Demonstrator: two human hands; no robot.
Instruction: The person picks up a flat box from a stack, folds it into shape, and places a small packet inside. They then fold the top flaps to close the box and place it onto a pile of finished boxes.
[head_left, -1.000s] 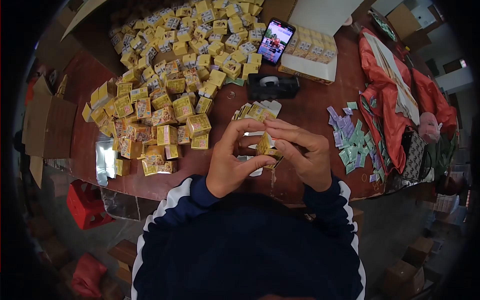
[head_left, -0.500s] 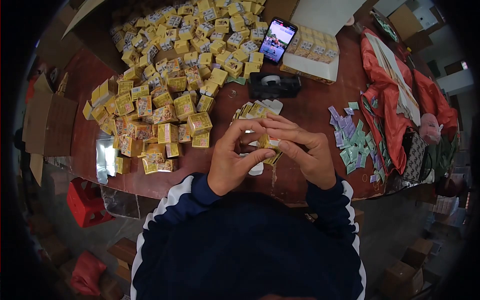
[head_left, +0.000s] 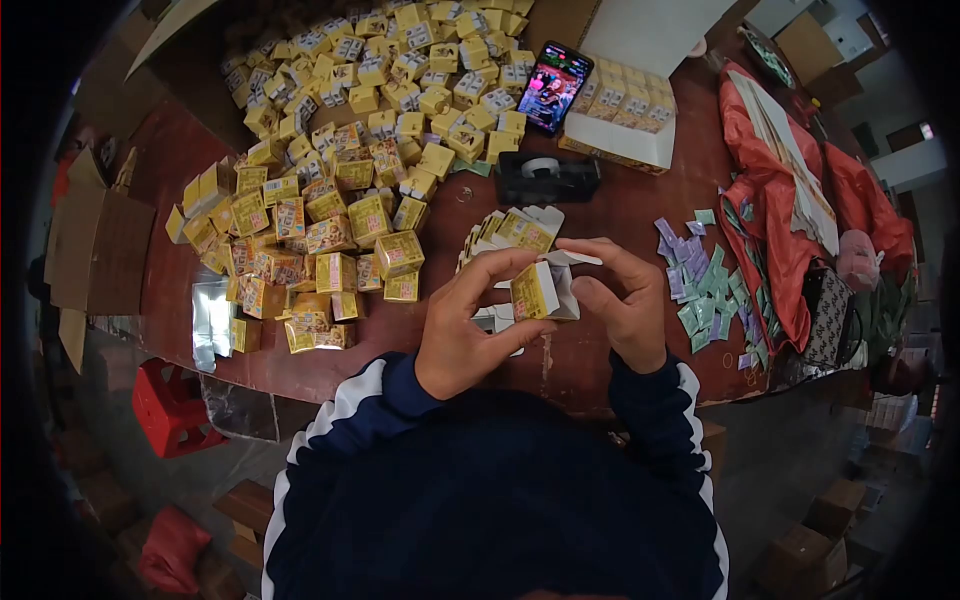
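A small yellow carton (head_left: 536, 292) stands opened up in front of me, its white inside and flaps showing on the right. My left hand (head_left: 468, 318) grips it from the left, thumb below and index finger above. Around the open side, my right hand (head_left: 628, 300) is curved with thumb and index finger apart; the index fingertip is by a white top flap (head_left: 578, 258). Just behind the carton lies a stack of flattened yellow cartons (head_left: 522, 232) with white flaps. Another white flap or carton piece shows under my left hand, partly hidden.
Many yellow cartons (head_left: 385, 75) are heaped at the back left. A phone (head_left: 553, 88) leans by a display box (head_left: 625, 105) of cartons. A tape dispenser (head_left: 547, 178) sits mid-table. Purple and green sachets (head_left: 712, 290) lie right, beside red plastic bags (head_left: 765, 200).
The carton has come open into a box shape with its flaps up. My right hand has moved off its top to the right, its fingers spreading, while my left hand stays on it.
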